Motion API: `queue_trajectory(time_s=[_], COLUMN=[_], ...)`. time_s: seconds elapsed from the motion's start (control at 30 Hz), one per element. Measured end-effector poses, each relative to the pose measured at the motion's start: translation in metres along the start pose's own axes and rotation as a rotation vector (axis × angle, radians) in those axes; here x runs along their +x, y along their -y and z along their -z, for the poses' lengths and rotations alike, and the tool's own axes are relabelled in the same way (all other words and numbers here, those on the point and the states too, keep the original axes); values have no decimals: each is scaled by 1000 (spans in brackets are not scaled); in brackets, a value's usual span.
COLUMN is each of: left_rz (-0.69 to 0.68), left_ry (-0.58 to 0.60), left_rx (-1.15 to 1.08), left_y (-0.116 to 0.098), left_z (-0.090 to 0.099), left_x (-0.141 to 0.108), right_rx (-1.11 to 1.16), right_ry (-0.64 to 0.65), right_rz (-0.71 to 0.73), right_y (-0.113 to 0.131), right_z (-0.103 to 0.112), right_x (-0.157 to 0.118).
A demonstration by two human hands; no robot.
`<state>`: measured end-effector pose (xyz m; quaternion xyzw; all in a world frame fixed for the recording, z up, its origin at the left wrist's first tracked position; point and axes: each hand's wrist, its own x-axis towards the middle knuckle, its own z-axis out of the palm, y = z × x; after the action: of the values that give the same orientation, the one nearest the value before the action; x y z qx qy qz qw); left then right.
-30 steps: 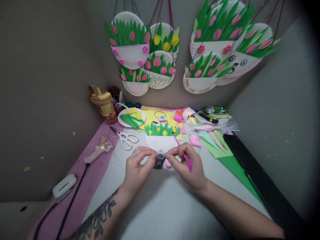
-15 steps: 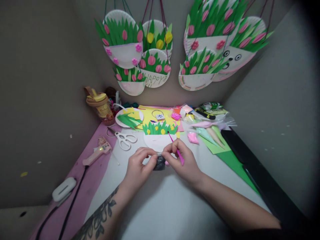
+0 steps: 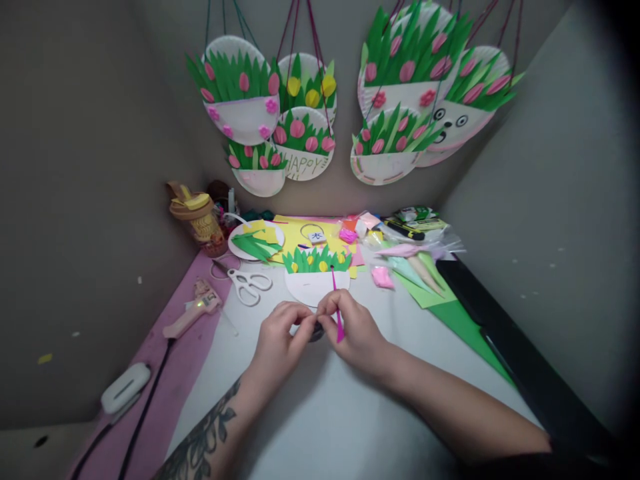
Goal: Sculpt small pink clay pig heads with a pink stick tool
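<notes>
My left hand and my right hand meet over the middle of the table, thumbs and forefingers pinched together. Between them is a small dark packet, perhaps a bag of black clay, mostly hidden by the fingers. A thin magenta modelling tool with a dark tip is also held in my right hand, pointing up and away. Just beyond the fingers lies a cut paper plate with green paper grass and yellow flowers along its top.
White-handled scissors and a pink glue gun lie at left. Behind are a plate of green paper strips and a cup. Clay packets, piping bags and green paper are at right. Finished plate baskets hang on the wall.
My hands have drawn closer together, covering more of the dark packet. The magenta tool in my right hand has tipped more upright. The camera view has shifted slightly.
</notes>
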<state>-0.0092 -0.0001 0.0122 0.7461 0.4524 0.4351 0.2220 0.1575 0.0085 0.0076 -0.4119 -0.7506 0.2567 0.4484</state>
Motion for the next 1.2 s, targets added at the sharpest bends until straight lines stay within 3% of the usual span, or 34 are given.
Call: queue_trajectory(time_s=[0.2, 0.43, 0.57, 0.7, 0.83, 1.2], left_rz=[20, -6, 83, 147, 87, -13], left_ry=[-30, 23, -74, -56, -41, -15], left_rx=[43, 50, 29, -4, 25, 95], left_y=[2, -1, 5, 7, 4, 5], left_z=[1, 2, 9, 10, 6, -7], left_x=[1, 0, 3, 5, 4, -1], right_rx=[-29, 9, 37, 42, 34, -9], right_ry=[-19, 34, -14, -28, -2, 41], right_rz=[-16, -42, -89, -106, -133, -14], right_y=[-2, 2, 0, -5, -4, 0], right_z=[-2, 0, 11, 13, 7, -3], right_x=[2, 2, 9, 12, 10, 3])
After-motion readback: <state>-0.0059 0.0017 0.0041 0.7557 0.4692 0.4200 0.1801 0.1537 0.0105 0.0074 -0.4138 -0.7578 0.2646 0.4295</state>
